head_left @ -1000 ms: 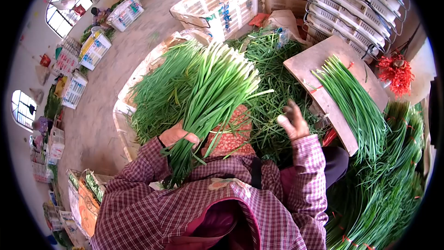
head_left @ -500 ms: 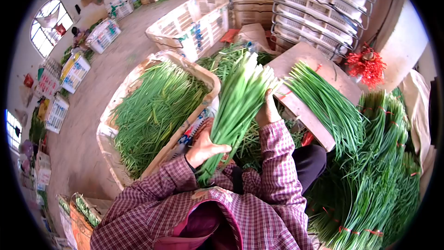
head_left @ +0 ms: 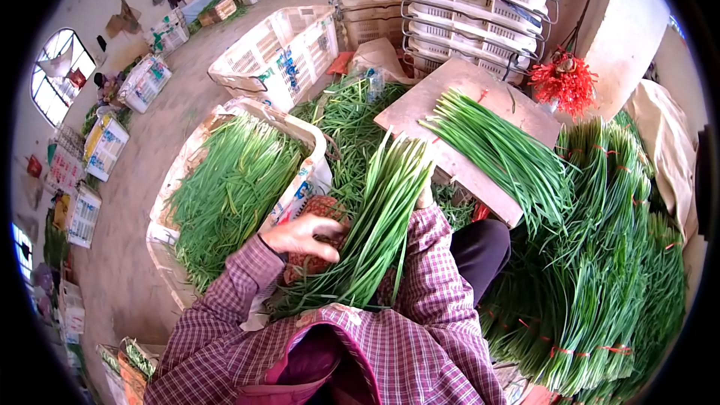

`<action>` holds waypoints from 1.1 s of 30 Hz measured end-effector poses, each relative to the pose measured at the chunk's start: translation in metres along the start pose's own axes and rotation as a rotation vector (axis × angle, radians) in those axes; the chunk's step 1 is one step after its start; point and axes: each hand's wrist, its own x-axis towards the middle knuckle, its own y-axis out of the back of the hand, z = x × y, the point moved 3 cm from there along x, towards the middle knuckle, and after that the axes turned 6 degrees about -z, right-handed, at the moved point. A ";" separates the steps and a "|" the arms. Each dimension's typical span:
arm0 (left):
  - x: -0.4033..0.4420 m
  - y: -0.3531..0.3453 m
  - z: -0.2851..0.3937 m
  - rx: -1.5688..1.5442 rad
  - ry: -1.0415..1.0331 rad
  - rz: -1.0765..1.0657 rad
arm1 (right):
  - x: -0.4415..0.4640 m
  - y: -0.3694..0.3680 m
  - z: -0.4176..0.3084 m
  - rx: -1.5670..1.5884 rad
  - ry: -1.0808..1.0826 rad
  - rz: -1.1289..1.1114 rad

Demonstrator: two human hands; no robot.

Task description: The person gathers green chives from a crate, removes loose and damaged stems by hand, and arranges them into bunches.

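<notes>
A loose bunch of Chinese chives (head_left: 379,214) stands tilted above my lap, pale ends up and away from me. My right hand (head_left: 426,196) grips its right side near the upper part; most of those fingers are hidden behind the stalks. My left hand (head_left: 304,236) is off the bunch, just left of it, with fingers curved and apart and nothing in them. Beneath that hand shows a reddish patterned cloth (head_left: 324,208) over my knee. To the left, a white crate (head_left: 319,151) holds a heap of loose chives (head_left: 236,180).
On a board (head_left: 401,109) at the right lies another bunch of chives (head_left: 495,139). Tied bundles (head_left: 600,255) are piled at far right, below a hanging cluster of red ties (head_left: 566,82). Loose leaves (head_left: 349,131) cover the ground ahead. Stacked crates (head_left: 472,11) stand behind.
My left hand has let go of the bunch's lower part and opened to its left. The bunch has dropped lower and its stalks have fanned out. The view has shifted slightly right.
</notes>
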 end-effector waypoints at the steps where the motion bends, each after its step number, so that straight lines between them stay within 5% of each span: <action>1: -0.007 0.018 0.003 -0.031 -0.051 0.079 | 0.000 -0.002 0.000 -0.017 0.000 -0.015; 5: -0.011 0.051 0.049 -0.271 -0.529 0.370 | 0.007 -0.018 0.004 -0.090 -0.008 -0.084; 8: 0.012 0.047 0.085 -0.269 -0.648 0.355 | 0.011 -0.045 0.004 -0.187 -0.025 -0.142; 10: 0.033 0.044 0.101 -0.201 -0.661 0.476 | 0.011 -0.051 0.003 -0.483 -0.018 0.041; 12: 0.034 0.022 0.124 -0.488 -0.733 0.392 | 0.008 -0.057 0.004 -0.659 0.194 -0.040; 13: 0.039 0.025 0.121 -0.434 -0.714 0.457 | 0.014 -0.054 0.011 -0.412 0.257 -0.130; 16: 0.042 0.024 0.112 -0.330 -0.758 0.551 | 0.014 -0.045 0.019 -0.303 0.323 -0.149; 18: 0.044 0.028 0.102 -0.427 -0.761 0.520 | 0.006 -0.049 0.017 -0.575 0.264 0.015; 24: 0.040 0.030 0.091 -0.514 -0.703 0.593 | -0.002 -0.062 0.015 -0.384 0.311 0.209; 29: 0.032 0.025 0.090 -0.491 -0.724 0.650 | -0.001 -0.074 0.001 -0.641 0.254 0.067; 33: 0.034 0.019 0.096 -0.201 -0.799 0.777 | 0.008 -0.091 -0.004 -0.546 0.172 0.055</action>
